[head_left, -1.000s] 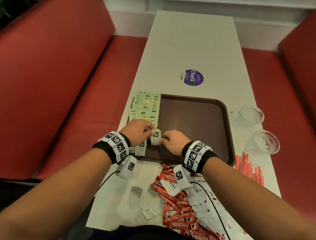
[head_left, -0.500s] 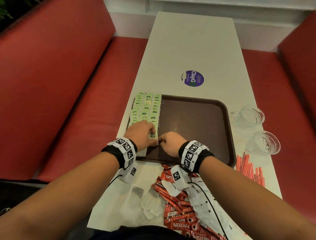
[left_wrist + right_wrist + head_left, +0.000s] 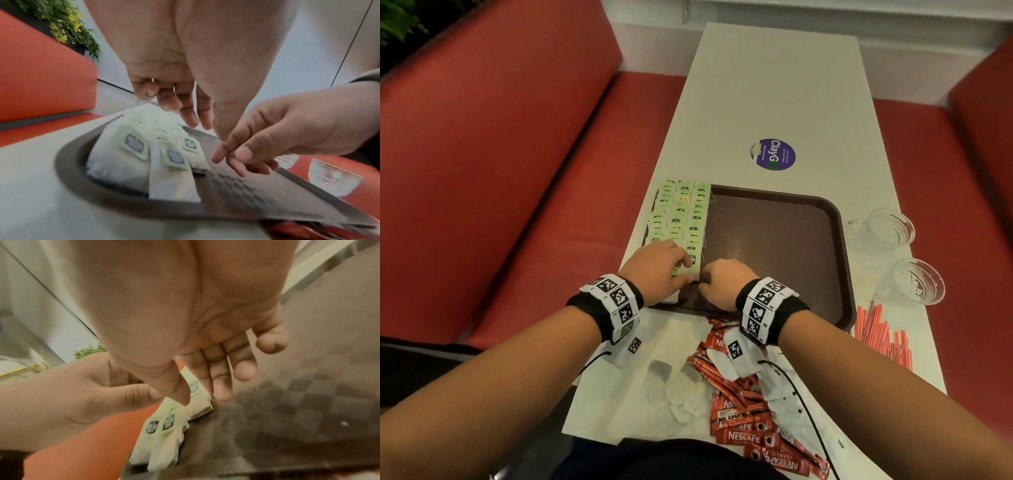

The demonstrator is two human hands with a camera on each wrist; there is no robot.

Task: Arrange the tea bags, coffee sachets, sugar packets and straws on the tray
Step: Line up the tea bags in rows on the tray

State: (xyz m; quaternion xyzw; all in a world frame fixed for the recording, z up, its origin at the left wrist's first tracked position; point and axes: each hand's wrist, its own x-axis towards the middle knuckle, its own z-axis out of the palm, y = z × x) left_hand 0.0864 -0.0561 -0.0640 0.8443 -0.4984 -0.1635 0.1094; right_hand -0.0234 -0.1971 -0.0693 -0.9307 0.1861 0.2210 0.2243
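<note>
Head looks down; wrist views closely share the tray (image 3: 846,260).

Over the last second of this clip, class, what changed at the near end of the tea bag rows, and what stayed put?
The tea bag that both hands held up a second ago now lies at the near end of the right-hand row on the tray. The left hand rests on the rows; the right hand has let go, its grip open beside them. Coffee sachets, straws and glasses stayed put.
</note>
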